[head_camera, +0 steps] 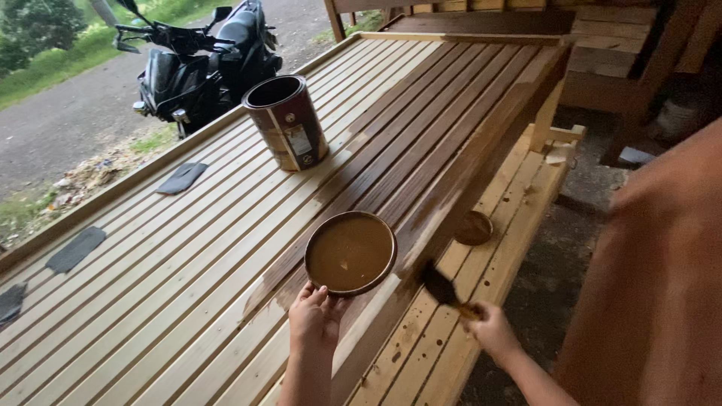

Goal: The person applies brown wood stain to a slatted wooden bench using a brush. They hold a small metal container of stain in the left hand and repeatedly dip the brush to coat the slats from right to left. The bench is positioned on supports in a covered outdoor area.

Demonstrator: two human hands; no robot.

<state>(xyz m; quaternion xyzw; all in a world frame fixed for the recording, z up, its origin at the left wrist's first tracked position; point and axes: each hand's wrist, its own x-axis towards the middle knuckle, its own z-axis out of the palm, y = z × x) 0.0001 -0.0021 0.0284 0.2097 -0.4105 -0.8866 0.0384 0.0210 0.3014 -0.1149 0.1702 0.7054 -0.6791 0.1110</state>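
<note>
Brush: a dark-bristled paintbrush (444,289) was at the near right, its bristles against the stained side edge of the slatted wooden surface (188,286).
Right hand: the right hand (492,328) gripped the brush handle, fingers curled round it; the motion blur hid finer detail.
Lid: a round lid (350,252) filled with brown stain lay flat on the slats, near the surface's right edge, just left of the brush.
Left hand: the left hand (316,316) held the lid's near rim, fingers pressed together on top of the rim.
Can: an open dark-brown tin (286,122) stood upright farther back on the slats, well apart from the lid.
Stain: the far right slats were dark brown; the near and left slats were bare pale wood.
Lower shelf: a pale plank shelf (481,301) ran below on the right, with a small round brown lid (474,228) on it.
Pads: dark flat pieces (182,178) lay along the left edge.
Beyond: a black motor scooter (203,64) stood parked at the far left.
</note>
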